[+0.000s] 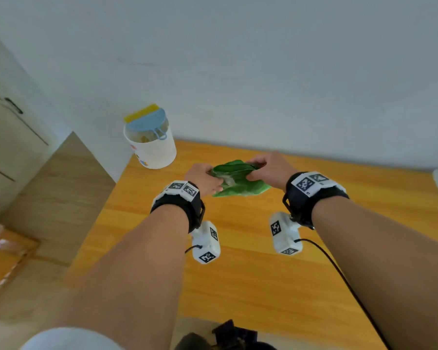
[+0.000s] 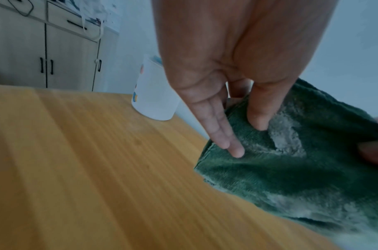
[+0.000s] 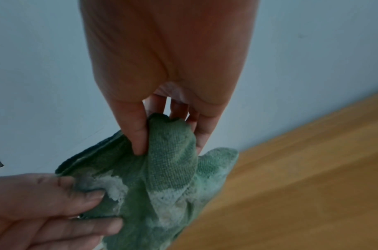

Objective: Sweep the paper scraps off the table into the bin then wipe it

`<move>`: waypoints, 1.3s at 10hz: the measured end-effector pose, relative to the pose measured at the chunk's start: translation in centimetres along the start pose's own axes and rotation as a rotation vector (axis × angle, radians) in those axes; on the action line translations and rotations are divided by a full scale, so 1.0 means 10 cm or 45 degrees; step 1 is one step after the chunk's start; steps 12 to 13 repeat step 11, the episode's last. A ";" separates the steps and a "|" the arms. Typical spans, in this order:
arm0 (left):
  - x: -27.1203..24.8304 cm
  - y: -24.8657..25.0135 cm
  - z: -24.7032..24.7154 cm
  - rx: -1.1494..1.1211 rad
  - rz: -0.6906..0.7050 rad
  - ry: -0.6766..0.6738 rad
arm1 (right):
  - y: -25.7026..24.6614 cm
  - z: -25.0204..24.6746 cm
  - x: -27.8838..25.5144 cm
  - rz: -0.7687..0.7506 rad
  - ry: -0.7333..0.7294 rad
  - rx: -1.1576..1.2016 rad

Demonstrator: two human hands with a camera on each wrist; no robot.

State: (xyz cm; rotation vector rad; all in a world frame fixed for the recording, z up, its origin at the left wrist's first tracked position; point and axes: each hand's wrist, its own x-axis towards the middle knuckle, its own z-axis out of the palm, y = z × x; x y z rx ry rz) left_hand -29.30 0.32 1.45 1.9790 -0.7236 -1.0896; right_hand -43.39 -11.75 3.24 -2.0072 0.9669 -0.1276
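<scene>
Nearest to us, both forearms reach out over the orange wooden table [image 1: 238,274], each wrist strapped with a black band carrying white marker blocks. Just past them, our left hand [image 1: 204,179] has the green cloth [image 1: 234,179] by its left side: the thumb presses into the pile while two fingers [image 2: 226,138] lie straight along the edge, so it's a pinch, not a fist. Across from it, our right hand [image 1: 269,169] grips the other end, thumb and fingers closed around a bunched fold, and we see that fold poking up between them in the right wrist view. The cloth hangs between the two hands, above the far middle of the table, its lower corner down near the wood; whether it touches, we can't tell. Pale worn patches show on its surface. Further on, at the table's far left corner, the white bin [image 1: 153,147] stands upright, a blue and yellow brush [image 1: 147,120] resting across its mouth. Behind it all, the plain wall, with pale cabinets [image 1: 8,127] off to the left.
</scene>
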 end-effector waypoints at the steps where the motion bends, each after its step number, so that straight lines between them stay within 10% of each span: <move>1: 0.31 0.08 -0.11 0.037 -0.010 0.088 | -0.09 -0.09 0.30 -0.023 0.028 -0.016; 4: 1.13 0.30 -0.40 0.271 0.071 0.195 | -0.20 -0.08 1.19 -0.073 0.153 -0.022; 6: 1.52 0.03 -0.40 0.442 -0.070 0.035 | 0.14 0.21 1.52 0.064 -0.104 -0.262; 13: 1.64 -0.11 -0.35 0.677 -0.090 0.016 | 0.32 0.36 1.56 0.149 -0.139 -0.381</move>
